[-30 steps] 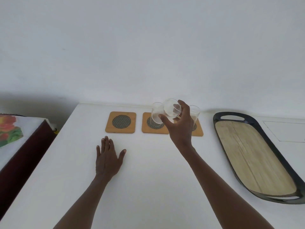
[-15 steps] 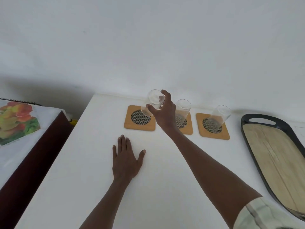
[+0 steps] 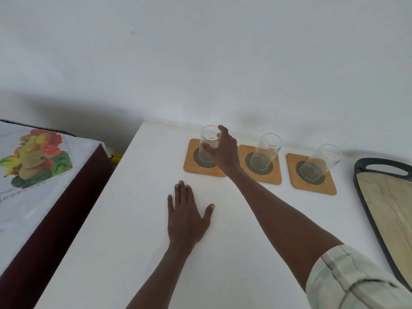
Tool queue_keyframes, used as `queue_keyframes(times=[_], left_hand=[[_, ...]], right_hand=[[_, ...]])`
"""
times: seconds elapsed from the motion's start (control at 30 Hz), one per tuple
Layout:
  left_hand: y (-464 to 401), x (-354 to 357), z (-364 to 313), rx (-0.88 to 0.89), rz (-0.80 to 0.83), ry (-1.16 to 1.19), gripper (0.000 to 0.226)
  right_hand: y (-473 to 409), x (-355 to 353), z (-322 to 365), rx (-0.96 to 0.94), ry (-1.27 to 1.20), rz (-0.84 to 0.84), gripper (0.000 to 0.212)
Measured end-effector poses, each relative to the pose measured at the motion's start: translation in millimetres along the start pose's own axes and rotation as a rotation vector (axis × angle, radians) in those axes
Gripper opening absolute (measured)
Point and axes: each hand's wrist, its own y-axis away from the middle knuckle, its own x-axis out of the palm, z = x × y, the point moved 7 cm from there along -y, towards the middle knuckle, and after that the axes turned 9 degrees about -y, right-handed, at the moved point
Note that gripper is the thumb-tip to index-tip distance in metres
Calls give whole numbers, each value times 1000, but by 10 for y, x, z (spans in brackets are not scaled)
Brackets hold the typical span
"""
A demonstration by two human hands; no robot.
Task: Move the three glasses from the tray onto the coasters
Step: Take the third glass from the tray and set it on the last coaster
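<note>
Three clear tall glasses, last one (image 3: 209,139) gripped by right hand (image 3: 225,152) over far-left square wooden coaster (image 3: 201,158); left hand (image 3: 186,216) flat, empty, bracing on white bench (image 3: 133,241).

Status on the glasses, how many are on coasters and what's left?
Done: middle glass and right glass stand on their coasters; the tray shows no glasses. In hand: the right hand grips the third glass over the left coaster. Left: letting go. The left hand lies flat on the table.
</note>
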Motion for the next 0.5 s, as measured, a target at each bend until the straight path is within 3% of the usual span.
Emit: queue_keyframes(times=[0.5], left_hand=[[-11, -6, -3, -7, 5, -16, 95]], right_hand=[[-30, 42, 66, 23, 49, 13, 81]])
